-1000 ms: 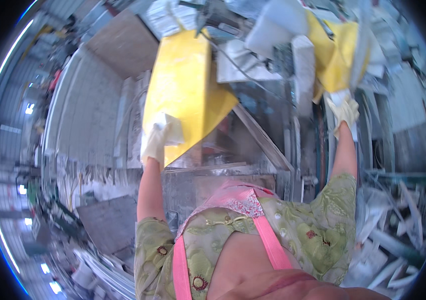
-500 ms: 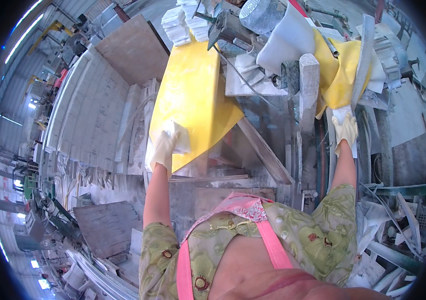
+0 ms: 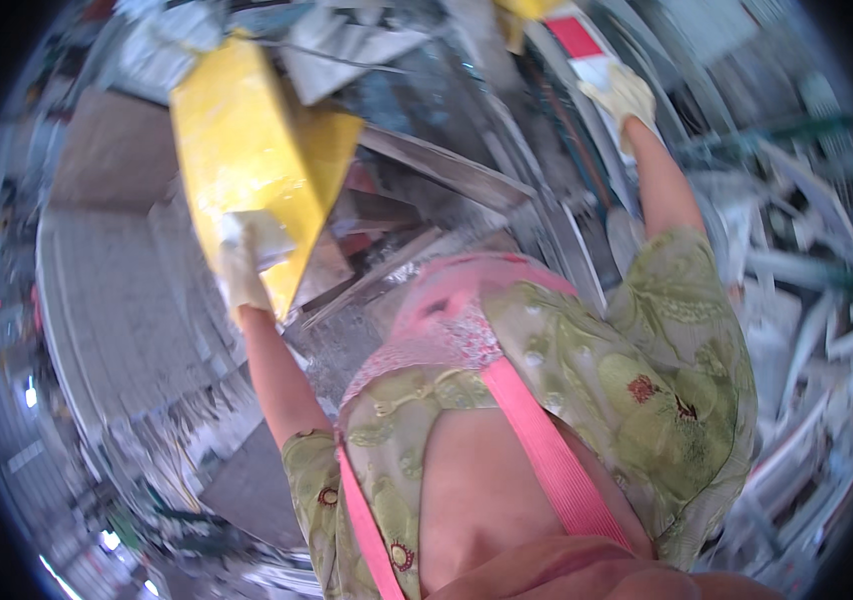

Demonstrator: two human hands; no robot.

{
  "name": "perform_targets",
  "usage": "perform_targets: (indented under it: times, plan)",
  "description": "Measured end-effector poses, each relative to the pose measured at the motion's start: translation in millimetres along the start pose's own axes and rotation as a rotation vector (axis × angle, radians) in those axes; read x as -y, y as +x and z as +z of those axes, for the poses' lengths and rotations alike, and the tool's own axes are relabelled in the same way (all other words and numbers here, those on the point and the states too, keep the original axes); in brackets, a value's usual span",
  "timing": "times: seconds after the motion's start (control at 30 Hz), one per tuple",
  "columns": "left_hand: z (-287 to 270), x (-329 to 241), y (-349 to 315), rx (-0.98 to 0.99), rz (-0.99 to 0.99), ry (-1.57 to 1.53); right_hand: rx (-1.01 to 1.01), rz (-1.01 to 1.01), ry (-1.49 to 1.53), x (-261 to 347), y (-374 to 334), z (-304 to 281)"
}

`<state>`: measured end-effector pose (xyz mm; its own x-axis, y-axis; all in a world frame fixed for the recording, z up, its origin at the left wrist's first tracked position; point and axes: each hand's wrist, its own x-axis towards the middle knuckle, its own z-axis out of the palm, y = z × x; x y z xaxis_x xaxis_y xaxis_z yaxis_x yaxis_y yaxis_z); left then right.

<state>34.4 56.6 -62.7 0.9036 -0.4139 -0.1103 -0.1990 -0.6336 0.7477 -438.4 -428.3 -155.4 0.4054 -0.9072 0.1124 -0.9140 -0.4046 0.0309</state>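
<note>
My left hand [image 3: 240, 265], in a pale rubber glove, grips a small stack of white stone tiles [image 3: 271, 240] over a bright yellow sheet [image 3: 237, 130]. The sheet drapes over a support and hangs down in a point on its right. Far to the right, my right hand [image 3: 629, 98], gloved alike, has its fingers on a white tile [image 3: 595, 70]. Just beyond that tile lies a flat red patch [image 3: 575, 38]. Motion blur softens both hands, and the fingers' undersides are hidden.
Grey stacked slabs [image 3: 112, 300] stand left of the yellow sheet, below a brown board [image 3: 112, 150]. A wooden beam [image 3: 447, 165] slants between my arms. White stone offcuts [image 3: 797, 370] are heaped at the right. A second yellow cloth [image 3: 529, 8] shows at the top.
The whole view has swung, and the yellow sheet and slabs now appear farther left and tilted. The red patch has come into sight beyond my right hand. My left hand stays on the tiles.
</note>
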Motion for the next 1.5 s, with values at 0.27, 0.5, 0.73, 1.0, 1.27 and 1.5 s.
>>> perform_targets:
  times: [0.27, 0.5, 0.73, 1.0, 1.27, 1.5]
  plan:
    - [-1, -10, -9, 0.069, -0.043, -0.111, 0.081, -0.070, 0.673, -60, -95, -63]
    - [-2, -11, -10, 0.072, -0.028, -0.103, 0.000, -0.252, -0.146, -37, -155, -58]
    - [-4, -32, -21, 0.069, -0.014, -0.123, -0.126, -0.261, -0.156, -49, -136, -42]
    - [2, -37, -30, 0.063, -0.068, -0.170, -0.168, -0.390, -0.247, -27, -95, -55]
    - [2, -21, -19, 0.028, -0.053, -0.157, -0.179, -0.396, -0.262, -14, -60, -39]
    - [-7, 13, -4, 0.027, 0.046, 0.029, 0.093, -0.142, 0.021, 6, -50, -79]
